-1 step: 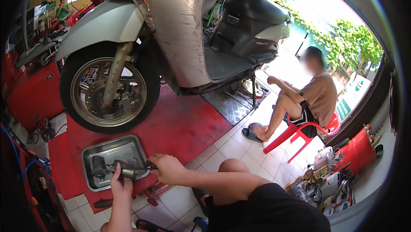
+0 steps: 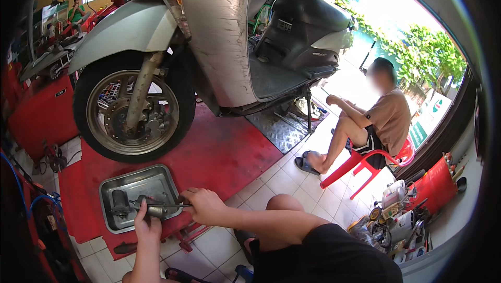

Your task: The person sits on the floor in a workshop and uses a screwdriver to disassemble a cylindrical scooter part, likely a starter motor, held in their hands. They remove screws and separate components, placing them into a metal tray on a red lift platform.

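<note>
Over a metal tray (image 2: 169,181) my left hand (image 2: 148,225) is closed around a cylindrical metal motor (image 2: 155,210), thumb on top and fingers beneath. My right hand (image 2: 203,205) grips a screwdriver (image 2: 175,205), its dark, thin shaft pointing left at the end of the motor. My fingers cover most of the handle, and whether the tip touches a screw cannot be made out. Inside the tray, left of the held motor, rests a second dark cylindrical part (image 2: 120,202), apart from my hands.
The tray sits on a red lift platform (image 2: 229,150) beside the front wheel (image 2: 133,110) of a raised silver scooter (image 2: 219,37). On the right a person (image 2: 386,108) sits on a red plastic chair (image 2: 376,165). Tools and containers (image 2: 396,220) crowd the lower right wall.
The seated person's hands have shifted slightly. My own hands, the motor and the screwdriver stay practically where they were.
</note>
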`<state>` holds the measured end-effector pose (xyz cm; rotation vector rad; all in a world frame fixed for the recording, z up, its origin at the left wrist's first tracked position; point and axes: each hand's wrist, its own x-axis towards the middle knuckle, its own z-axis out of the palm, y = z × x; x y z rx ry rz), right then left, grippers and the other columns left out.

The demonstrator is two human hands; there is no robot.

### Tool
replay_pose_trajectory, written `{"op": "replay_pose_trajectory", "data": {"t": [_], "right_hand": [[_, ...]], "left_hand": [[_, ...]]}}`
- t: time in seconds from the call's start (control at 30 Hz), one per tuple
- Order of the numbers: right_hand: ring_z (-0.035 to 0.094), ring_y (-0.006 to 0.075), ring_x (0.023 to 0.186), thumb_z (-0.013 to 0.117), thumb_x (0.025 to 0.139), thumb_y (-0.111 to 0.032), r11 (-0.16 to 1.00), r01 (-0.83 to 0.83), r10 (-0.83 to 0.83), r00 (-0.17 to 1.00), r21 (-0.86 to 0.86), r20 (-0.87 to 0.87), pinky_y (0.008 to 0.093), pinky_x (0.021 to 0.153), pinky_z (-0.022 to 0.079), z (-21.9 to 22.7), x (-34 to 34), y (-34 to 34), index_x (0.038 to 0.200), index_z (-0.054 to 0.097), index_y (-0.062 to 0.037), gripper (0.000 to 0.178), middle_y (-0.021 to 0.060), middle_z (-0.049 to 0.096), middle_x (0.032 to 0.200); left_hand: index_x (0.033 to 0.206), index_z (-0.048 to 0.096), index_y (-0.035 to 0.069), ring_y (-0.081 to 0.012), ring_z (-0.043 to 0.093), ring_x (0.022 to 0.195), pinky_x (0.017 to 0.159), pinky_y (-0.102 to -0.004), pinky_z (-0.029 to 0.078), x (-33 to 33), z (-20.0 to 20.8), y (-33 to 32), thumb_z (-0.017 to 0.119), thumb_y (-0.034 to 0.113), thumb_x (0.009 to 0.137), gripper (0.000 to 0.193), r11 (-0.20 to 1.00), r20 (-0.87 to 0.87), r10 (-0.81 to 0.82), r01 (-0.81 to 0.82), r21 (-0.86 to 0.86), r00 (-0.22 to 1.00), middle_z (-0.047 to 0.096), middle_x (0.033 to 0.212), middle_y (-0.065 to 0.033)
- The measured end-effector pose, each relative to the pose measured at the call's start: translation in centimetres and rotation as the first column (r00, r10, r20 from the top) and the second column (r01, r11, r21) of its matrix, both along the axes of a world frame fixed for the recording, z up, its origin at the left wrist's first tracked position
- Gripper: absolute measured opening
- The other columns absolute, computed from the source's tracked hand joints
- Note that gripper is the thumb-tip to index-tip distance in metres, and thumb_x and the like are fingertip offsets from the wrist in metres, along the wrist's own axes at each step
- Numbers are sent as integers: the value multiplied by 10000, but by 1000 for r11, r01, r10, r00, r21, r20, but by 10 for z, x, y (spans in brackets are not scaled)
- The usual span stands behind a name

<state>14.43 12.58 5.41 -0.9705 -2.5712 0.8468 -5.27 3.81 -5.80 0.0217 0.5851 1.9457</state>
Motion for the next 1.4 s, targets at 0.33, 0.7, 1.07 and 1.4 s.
{"op": "replay_pose_trajectory", "data": {"t": [0.33,0.7,1.07,1.4], "right_hand": [[659,404,830,709,827,-130,996,-39,49,989,78,-139,495,708,515,-14,-9,-2,1057,635,-12,269,176,679,820],[669,439,823,696,839,-137,999,23,-23,1000,-39,0,524,760,529,9,-5,-7,1019,632,-1,235,221,689,820],[676,406,745,695,818,-65,999,-35,33,998,-36,-58,447,663,531,1,2,0,1016,662,27,220,212,681,758],[687,311,627,610,937,-96,958,-72,62,997,-277,-45,404,630,526,-1,2,6,1035,672,76,207,193,665,676]], "left_hand": [[1127,609,39,-236,605,1066,1009,-403,448,-5,5,-5,684,112,919,233,1000,-2,-10,10,15,1000,658,1088,-101],[1150,607,27,-242,610,1075,1015,-408,462,-4,-1,-6,680,105,922,251,1000,44,-27,27,-9,999,657,1098,-102],[1174,589,33,-244,609,1097,1029,-395,453,3,3,-3,647,225,972,285,991,-4,-122,122,46,993,656,1123,-114],[1184,559,22,-281,600,1111,1019,-445,462,14,25,2,579,411,994,434,998,63,-63,62,12,996,643,1125,-146]]}}
